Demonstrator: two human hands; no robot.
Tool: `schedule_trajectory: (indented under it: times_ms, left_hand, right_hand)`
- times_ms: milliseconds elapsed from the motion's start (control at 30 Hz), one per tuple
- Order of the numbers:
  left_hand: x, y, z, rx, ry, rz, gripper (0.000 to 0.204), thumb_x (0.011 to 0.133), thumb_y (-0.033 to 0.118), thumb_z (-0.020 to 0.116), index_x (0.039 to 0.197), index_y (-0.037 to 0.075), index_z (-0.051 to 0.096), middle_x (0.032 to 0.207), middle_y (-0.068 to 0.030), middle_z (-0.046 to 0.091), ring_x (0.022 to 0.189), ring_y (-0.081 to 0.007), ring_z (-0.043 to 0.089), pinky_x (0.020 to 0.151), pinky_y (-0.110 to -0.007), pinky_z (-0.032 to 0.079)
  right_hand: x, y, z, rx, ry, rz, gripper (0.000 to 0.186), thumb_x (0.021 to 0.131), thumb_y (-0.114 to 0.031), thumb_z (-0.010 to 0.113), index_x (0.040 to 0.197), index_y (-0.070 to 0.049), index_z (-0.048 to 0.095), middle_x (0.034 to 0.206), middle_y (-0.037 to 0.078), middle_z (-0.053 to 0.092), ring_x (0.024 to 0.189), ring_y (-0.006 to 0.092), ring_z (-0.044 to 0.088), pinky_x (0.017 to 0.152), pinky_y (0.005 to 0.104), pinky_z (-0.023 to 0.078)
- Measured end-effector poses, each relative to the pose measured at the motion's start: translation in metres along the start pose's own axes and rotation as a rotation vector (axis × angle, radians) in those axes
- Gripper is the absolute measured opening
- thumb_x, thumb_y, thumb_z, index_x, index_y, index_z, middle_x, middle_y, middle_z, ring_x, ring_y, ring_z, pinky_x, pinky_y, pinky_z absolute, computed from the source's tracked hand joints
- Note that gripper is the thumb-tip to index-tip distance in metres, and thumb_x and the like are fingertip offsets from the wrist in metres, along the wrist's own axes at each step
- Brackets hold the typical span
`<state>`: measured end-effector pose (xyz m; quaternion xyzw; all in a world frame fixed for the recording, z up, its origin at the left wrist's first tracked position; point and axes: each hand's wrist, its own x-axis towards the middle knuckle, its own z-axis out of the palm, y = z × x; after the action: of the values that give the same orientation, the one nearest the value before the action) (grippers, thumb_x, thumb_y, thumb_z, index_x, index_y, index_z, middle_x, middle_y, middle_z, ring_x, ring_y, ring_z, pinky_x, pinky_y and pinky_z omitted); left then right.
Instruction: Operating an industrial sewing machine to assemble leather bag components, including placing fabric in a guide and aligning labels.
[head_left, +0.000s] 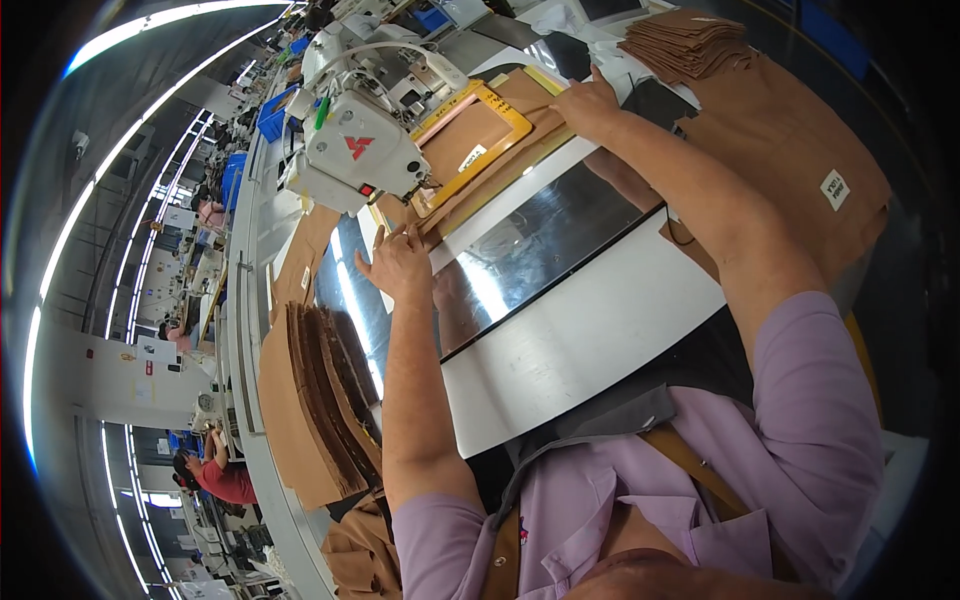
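Observation:
A brown fabric piece [545,122] lies beneath the yellow clamp frame [525,125] of a white sewing machine [355,145]. My left hand [400,264] rests at the near left end of the fabric, just below the machine head, its fingers spread and the thumb apart. At the fabric's far right end is my right hand [590,104], with fingers stretched out against its edge and one pointing away from me. Neither hand is closed round anything. A white label [473,157] shows on the fabric inside the frame.
A shiny metal plate [540,255] and a white table edge [600,320] lie nearest me. Stacked brown pieces [320,400] stand at left. Folded brown pieces [690,45] and a large labelled brown panel [790,160] lie at right. A person in red [225,480] sits farther left.

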<state>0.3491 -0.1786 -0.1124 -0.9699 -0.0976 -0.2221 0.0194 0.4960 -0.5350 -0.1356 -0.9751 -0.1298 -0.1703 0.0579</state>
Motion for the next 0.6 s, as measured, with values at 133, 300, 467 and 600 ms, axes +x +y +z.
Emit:
schedule_trajectory:
  times_ms: [133, 300, 467, 600]
  left_hand:
    - [-0.042, -0.001, -0.035, -0.153, 0.148, 0.167, 0.026, 0.099, 0.027, 0.064, 0.085, 0.011, 0.079, 0.115, 0.0038, 0.075, 0.120, -0.0188, 0.062, 0.115, -0.054, 0.027]
    - [-0.138, 0.008, -0.066, -0.030, 0.092, 0.348, 0.028, 0.091, 0.033, 0.075, 0.076, 0.009, 0.074, 0.116, 0.0020, 0.072, 0.115, -0.0207, 0.063, 0.111, -0.051, 0.030]
    - [-0.205, -0.009, -0.074, -0.132, 0.073, 0.231, 0.048, 0.067, 0.051, 0.087, 0.086, 0.010, 0.068, 0.128, -0.0053, 0.067, 0.121, -0.0242, 0.060, 0.112, -0.051, 0.030]
    - [-0.232, -0.010, -0.067, -0.392, 0.212, 0.159, 0.072, 0.083, 0.059, 0.077, 0.126, 0.004, 0.060, 0.153, -0.0150, 0.049, 0.138, -0.0321, 0.047, 0.114, -0.052, 0.027]
  right_hand:
    - [-0.022, 0.004, -0.041, 0.021, 0.018, -0.003, 0.024, 0.094, -0.019, 0.060, 0.100, -0.007, 0.079, 0.098, 0.018, 0.076, 0.099, 0.0330, 0.073, 0.116, 0.0558, 0.035]
    - [-0.110, 0.023, -0.102, 0.080, -0.201, -0.049, 0.027, 0.094, -0.023, 0.061, 0.092, 0.000, 0.077, 0.096, 0.017, 0.076, 0.096, 0.0390, 0.072, 0.107, 0.0450, 0.046]
    - [-0.186, 0.018, -0.106, 0.278, 0.010, -0.089, 0.044, 0.096, -0.028, 0.064, 0.134, -0.004, 0.065, 0.131, 0.015, 0.068, 0.121, 0.0331, 0.063, 0.115, 0.0451, 0.041]
    - [-0.212, -0.015, -0.080, 0.258, 0.038, -0.152, 0.058, 0.096, -0.033, 0.067, 0.146, -0.006, 0.053, 0.153, 0.014, 0.051, 0.142, 0.0296, 0.047, 0.121, 0.0497, 0.032]
